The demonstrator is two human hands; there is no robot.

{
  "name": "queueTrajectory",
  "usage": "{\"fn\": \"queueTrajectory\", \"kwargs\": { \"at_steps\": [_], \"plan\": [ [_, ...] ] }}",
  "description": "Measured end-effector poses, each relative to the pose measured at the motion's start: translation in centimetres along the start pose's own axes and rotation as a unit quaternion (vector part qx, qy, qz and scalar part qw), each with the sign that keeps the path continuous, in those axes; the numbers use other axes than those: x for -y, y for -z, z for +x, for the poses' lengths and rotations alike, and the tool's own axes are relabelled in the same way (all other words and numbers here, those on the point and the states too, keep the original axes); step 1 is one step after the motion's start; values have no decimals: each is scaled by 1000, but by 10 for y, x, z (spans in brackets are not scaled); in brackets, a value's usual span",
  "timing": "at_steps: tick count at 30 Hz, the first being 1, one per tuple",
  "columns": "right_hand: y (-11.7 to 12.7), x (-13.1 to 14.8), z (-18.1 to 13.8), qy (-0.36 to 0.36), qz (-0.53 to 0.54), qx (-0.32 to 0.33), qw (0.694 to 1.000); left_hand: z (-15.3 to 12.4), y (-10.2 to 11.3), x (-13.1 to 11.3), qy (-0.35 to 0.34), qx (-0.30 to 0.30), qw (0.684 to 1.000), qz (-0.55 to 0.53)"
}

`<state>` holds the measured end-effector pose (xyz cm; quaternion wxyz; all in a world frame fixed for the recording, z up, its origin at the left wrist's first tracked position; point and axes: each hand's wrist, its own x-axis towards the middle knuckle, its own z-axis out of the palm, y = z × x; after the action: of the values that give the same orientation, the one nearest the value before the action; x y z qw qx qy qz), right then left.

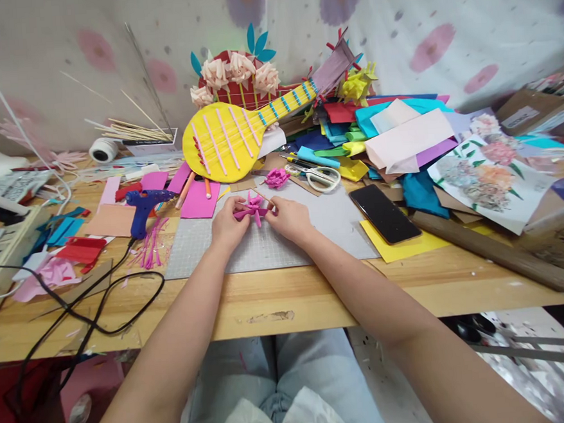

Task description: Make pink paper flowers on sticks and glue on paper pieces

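A magenta paper flower (255, 209) with narrow pointed petals is between my two hands, over the grey cutting mat (202, 246). My left hand (227, 223) pinches the flower's petals from the left side. In my right hand (288, 219), closed at the flower's right edge, is a thin wooden stick (260, 192) that slants up to the left. The right fingertips partly hide where stick and petals meet. Just beyond my hands lies a second, fuller magenta paper flower (277, 177).
White-handled scissors (324, 178) and a black phone (383, 213) lie to the right. A blue glue gun (143, 211) with a looping black cord is at left. Behind stands a yellow paper lute (219, 142); coloured paper (409, 138) is heaped at right, beside a wooden club (497, 251).
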<state>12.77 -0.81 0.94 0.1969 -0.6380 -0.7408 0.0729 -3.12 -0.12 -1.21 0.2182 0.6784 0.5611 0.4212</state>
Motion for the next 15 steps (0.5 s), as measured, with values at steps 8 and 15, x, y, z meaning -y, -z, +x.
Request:
{"fn": "queueTrajectory", "kwargs": {
  "at_steps": [8,15],
  "plan": [
    [3,0,-2,28,4,-15,999,-1,0,-1,12,-21,1000,14],
    [2,0,-2,68,14,-3,998,0,5,-8,14,-171,975,142]
  ]
}}
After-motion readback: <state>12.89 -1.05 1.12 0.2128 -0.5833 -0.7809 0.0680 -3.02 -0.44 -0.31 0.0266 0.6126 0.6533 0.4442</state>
